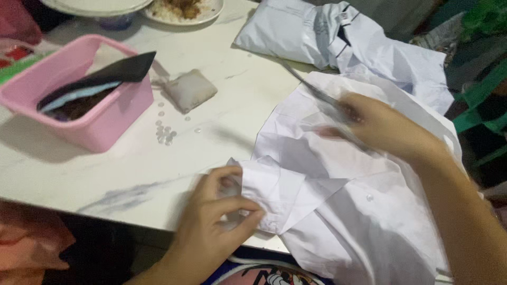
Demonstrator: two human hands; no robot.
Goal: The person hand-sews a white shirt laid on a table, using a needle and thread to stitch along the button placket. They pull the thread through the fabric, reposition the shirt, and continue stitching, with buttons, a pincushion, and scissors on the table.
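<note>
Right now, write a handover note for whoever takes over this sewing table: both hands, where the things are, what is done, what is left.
Left hand: pinches a folded corner of the white cotton shirt at the near edge of the white marble-pattern table.
Right hand: over the shirt, blurred, holding long metal scissors; blade position unclear.
Nearby: small clear buttons loose beside the pink plastic basket; grey fabric pincushion behind them; second white shirt at the far edge.
Done: one button shows on the shirt front.
Left: cannot tell from the view what remains at the pinched corner.
</note>
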